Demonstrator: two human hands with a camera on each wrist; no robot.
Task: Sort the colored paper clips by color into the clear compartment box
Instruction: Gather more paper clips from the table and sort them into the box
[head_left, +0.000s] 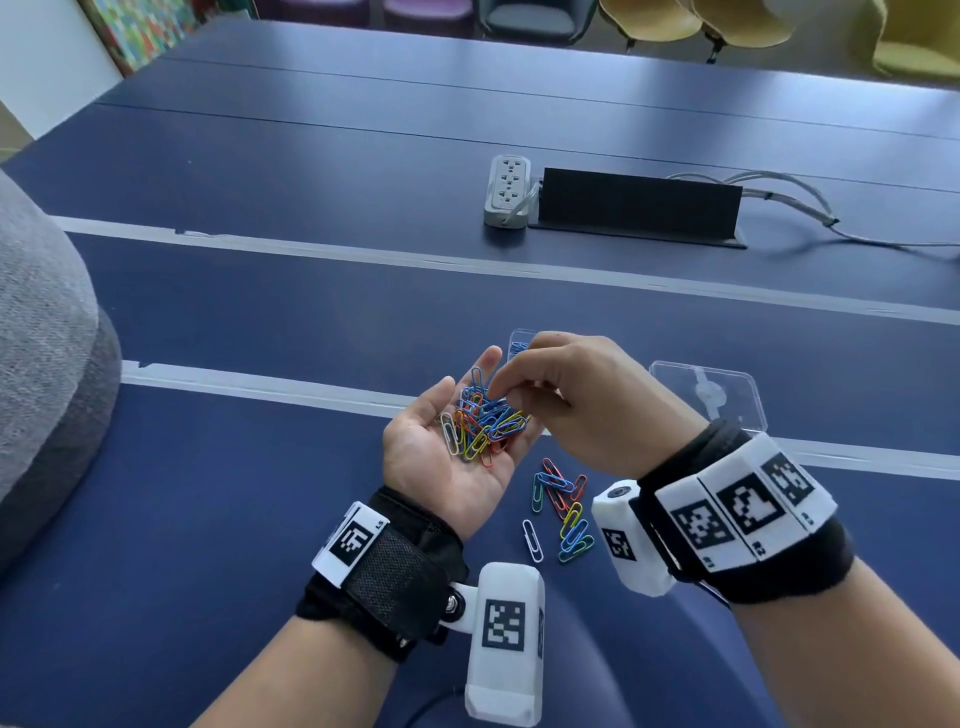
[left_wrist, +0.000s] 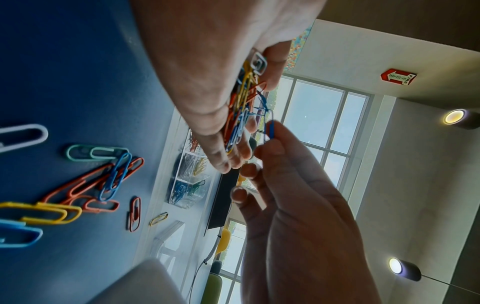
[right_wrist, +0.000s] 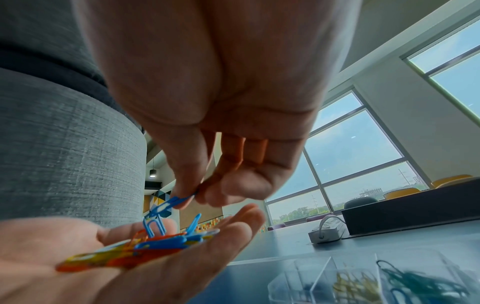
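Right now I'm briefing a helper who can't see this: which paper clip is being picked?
Find the left hand, palm up above the blue table with a heap of mixed clips on it. The right hand reaches in from above and pinches one blue clip. Unlike the others, it is lifted above the heap.

left hand (head_left: 447, 457) — cupping clips (head_left: 485, 421) | right hand (head_left: 582, 405) — picking

In the head view the right hand (head_left: 582, 400) hides most of the clear compartment box (head_left: 519, 343) at its 11 o'clock. In the right wrist view the box's clips blur, cut off at 5 o'clock.
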